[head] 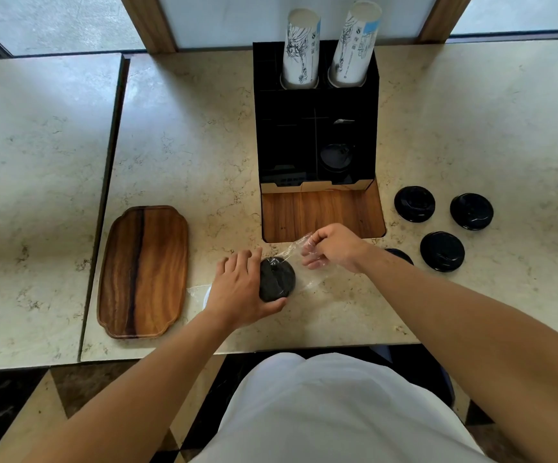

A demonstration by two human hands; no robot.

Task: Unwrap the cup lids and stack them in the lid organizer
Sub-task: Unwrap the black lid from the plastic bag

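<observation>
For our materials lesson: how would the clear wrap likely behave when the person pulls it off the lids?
The wrap looks thin and crumpled, so probably floppy and very light. It drapes where the right hand pinches it, so it may cling or stretch. The left hand steadies the lids, which might otherwise slide.

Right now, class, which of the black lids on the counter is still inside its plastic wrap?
The lid under the left hand, in front of the organizer; the lids lying to the right are bare.
</observation>
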